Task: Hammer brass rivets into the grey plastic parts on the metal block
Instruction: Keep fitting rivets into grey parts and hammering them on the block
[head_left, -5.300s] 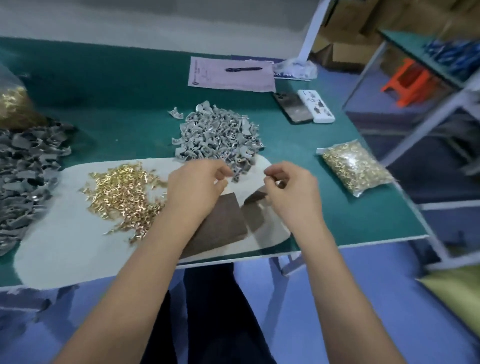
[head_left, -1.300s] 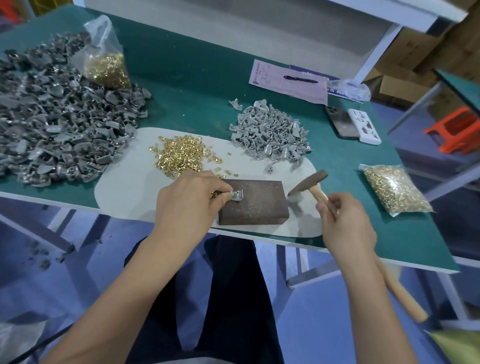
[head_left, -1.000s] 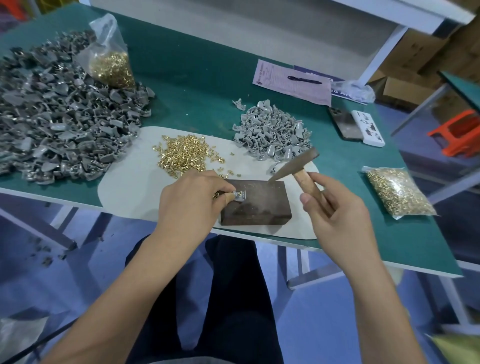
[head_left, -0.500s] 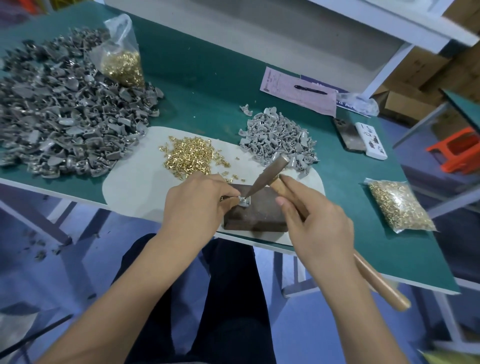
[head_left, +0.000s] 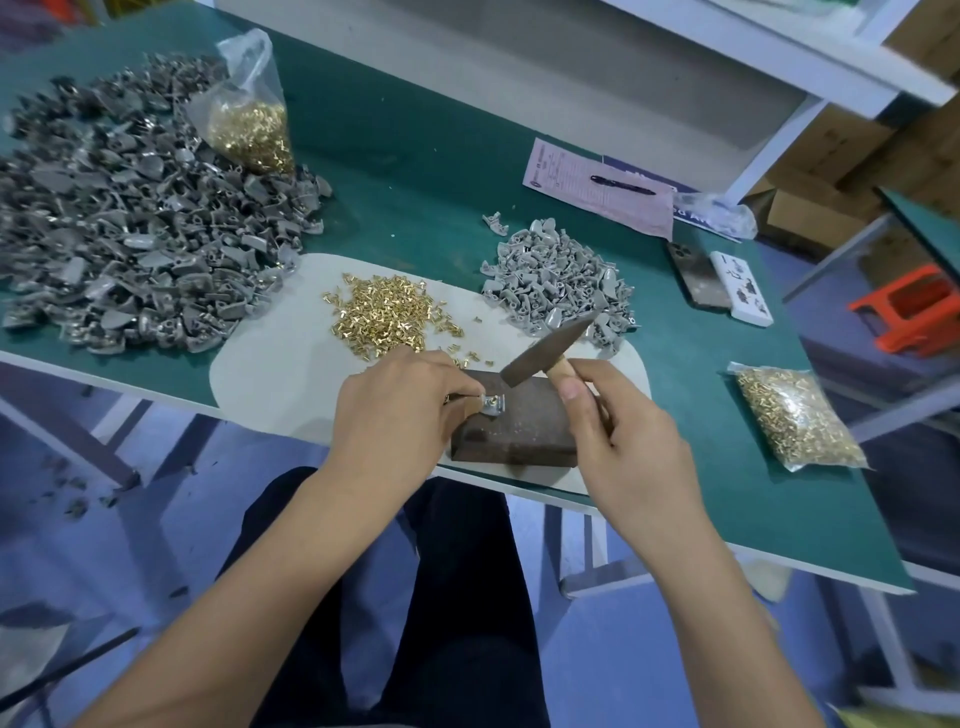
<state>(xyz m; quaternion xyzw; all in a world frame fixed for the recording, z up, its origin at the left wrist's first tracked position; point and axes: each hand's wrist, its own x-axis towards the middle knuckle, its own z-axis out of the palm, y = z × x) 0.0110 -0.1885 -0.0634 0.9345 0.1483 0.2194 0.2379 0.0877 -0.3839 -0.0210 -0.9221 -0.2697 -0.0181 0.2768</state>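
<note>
From the head camera, we look down at a green bench where a rivet is about to be struck. Our left hand pinches a small grey plastic part between its fingertips and holds it flat on the near-left corner of the dark metal block, which sits on a pale mat at the bench's front edge. Our right hand curls round the wooden handle of the hammer, thumb along the shaft, gripping close under the head. The hammer head hangs raised above the block, its long axis slanting from upper right down to lower left, and its striking end points at the part, just up and to the right of it and not touching. We judge that the blow must drop down and slightly leftward, landing right beside the pinching fingertips, so the margin for error is slim. Whether the rivet sits fully upright in the part is too small to tell. Loose brass rivets lie behind the left hand, a heap of unworked grey parts beyond the block, and a larger grey pile to the far left.
</note>
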